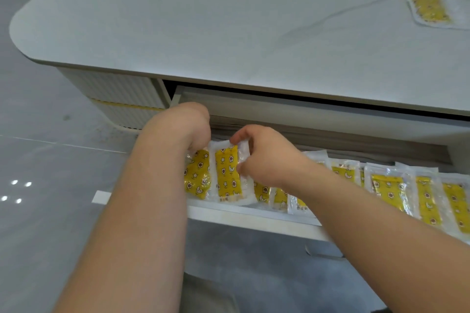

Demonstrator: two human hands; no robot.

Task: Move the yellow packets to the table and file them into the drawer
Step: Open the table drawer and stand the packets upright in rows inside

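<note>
Risk: your right hand (264, 157) pinches a yellow packet (227, 173) upright in the drawer (254, 213); your left hand (189, 127) grips its neighbour (197, 175); letting go could topple the filed row (396, 190).

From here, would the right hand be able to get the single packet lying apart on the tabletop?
Probably yes: the right hand must first release its drawer packet; bare tabletop surrounds the lone packet.
</note>
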